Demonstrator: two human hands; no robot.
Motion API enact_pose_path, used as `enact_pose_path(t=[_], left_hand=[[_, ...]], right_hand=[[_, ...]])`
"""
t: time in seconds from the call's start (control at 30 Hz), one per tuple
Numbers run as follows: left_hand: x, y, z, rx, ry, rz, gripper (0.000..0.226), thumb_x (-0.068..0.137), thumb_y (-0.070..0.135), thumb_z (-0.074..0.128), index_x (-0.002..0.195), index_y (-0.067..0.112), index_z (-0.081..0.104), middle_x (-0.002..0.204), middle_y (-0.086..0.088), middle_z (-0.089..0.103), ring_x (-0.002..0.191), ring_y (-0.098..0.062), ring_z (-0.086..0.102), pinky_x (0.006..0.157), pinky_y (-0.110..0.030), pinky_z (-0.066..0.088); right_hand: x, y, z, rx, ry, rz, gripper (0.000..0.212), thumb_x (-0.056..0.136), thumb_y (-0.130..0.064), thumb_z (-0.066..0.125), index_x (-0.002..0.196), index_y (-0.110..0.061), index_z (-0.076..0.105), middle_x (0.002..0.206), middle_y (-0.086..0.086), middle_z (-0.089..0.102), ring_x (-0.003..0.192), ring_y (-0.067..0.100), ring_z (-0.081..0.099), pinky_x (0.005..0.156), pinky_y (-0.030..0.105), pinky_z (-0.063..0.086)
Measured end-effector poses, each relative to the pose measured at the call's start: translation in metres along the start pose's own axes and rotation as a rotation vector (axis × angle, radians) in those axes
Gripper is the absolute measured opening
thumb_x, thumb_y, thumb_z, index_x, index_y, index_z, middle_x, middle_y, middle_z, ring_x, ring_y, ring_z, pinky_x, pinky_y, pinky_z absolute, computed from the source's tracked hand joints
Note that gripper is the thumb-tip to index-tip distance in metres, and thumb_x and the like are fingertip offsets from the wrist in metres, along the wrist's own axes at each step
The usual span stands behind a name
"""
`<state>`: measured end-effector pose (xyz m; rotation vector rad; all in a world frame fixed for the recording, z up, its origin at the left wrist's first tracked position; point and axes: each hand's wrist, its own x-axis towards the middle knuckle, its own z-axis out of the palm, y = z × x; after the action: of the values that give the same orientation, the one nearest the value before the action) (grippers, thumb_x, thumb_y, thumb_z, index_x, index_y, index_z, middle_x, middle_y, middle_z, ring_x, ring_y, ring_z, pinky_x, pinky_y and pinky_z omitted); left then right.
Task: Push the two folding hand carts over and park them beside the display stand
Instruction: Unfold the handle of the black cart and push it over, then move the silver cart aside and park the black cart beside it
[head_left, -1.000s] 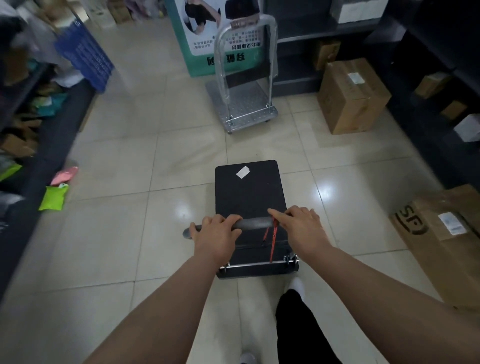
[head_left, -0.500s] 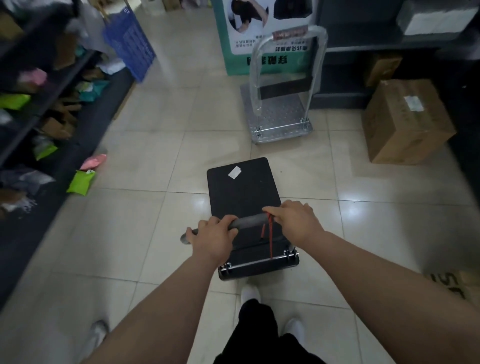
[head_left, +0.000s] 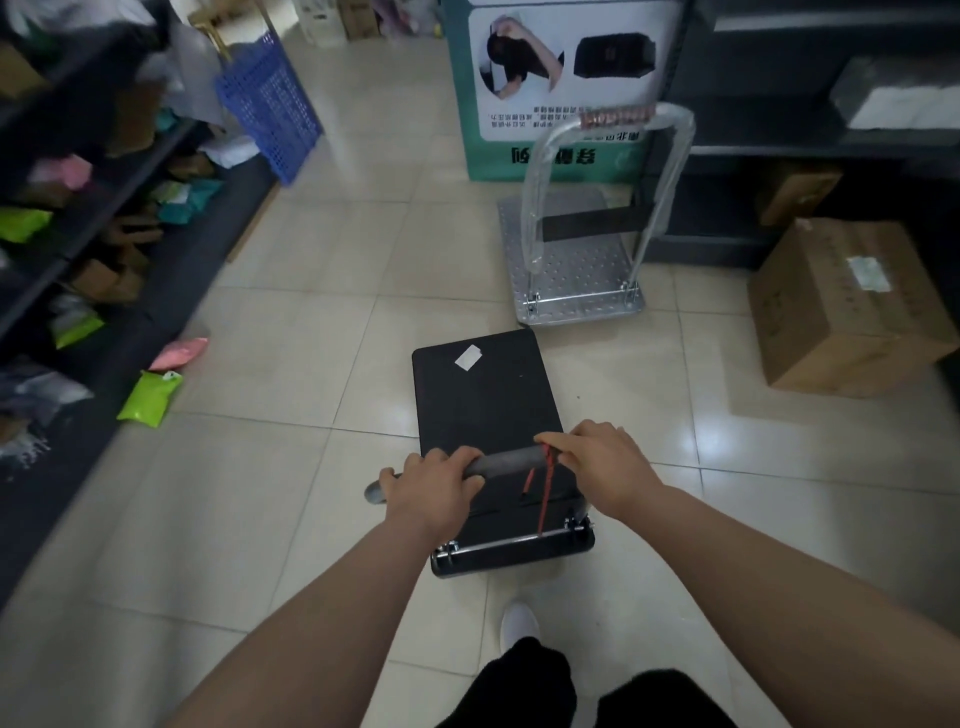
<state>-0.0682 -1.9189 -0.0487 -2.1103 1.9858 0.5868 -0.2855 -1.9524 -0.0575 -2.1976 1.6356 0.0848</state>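
A black folding hand cart (head_left: 483, 400) stands on the tiled floor right in front of me, a white sticker on its deck. My left hand (head_left: 434, 488) and my right hand (head_left: 605, 460) both grip its grey handle bar (head_left: 506, 461), where a red cord hangs. A silver hand cart (head_left: 571, 270) with an upright plastic-wrapped handle is parked ahead, against the green and white display stand (head_left: 550, 93). The black cart's front edge is close to the silver cart's near left corner.
Dark shelving with packets runs along the left (head_left: 78, 218), with a pink and a green packet (head_left: 150, 397) on the floor. A blue crate (head_left: 270, 109) leans at back left. A cardboard box (head_left: 841, 306) and dark shelves (head_left: 810, 156) stand right.
The black cart has rolled forward with both hands on its handle. The silver cart and display stand are nearer, and the box with the logo at right has left view.
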Motion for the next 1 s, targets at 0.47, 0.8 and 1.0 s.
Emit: enact_pose_path(t=[0.47,0.8,1.0], left_hand=[[0.05,0.009,-0.038,-0.235,-0.196,-0.165,0.045,0.081,0.07,0.027,0.113,0.051,0.053,0.117,0.011,0.06,0.111,-0.022,0.051,0.097,-0.052,0.032],[0.095,0.092,-0.054,-0.366,-0.14,-0.088,0.046,0.092,0.055,0.037,0.123,0.027,0.056,0.126,0.0,0.06,0.118,-0.026,0.053,0.102,-0.048,0.039],[0.126,0.164,-0.069,-0.312,-0.097,-0.045,0.043,0.093,0.054,0.037,0.122,0.028,0.057,0.128,0.001,0.06,0.12,-0.026,0.052,0.103,-0.049,0.038]], right_hand=[[0.039,0.019,-0.043,0.228,-0.032,0.029,0.044,0.099,-0.033,0.041,0.143,-0.031,0.039,0.132,0.008,0.048,0.121,0.027,0.046,0.098,0.042,0.043],[0.037,0.09,-0.091,-0.117,-0.184,0.032,0.041,0.099,-0.035,0.036,0.137,-0.021,0.043,0.137,0.01,0.043,0.124,0.03,0.042,0.101,0.044,0.04],[0.034,0.162,-0.116,-0.123,-0.165,0.065,0.047,0.099,-0.04,0.031,0.142,-0.022,0.038,0.142,0.009,0.04,0.128,0.029,0.038,0.105,0.045,0.035]])
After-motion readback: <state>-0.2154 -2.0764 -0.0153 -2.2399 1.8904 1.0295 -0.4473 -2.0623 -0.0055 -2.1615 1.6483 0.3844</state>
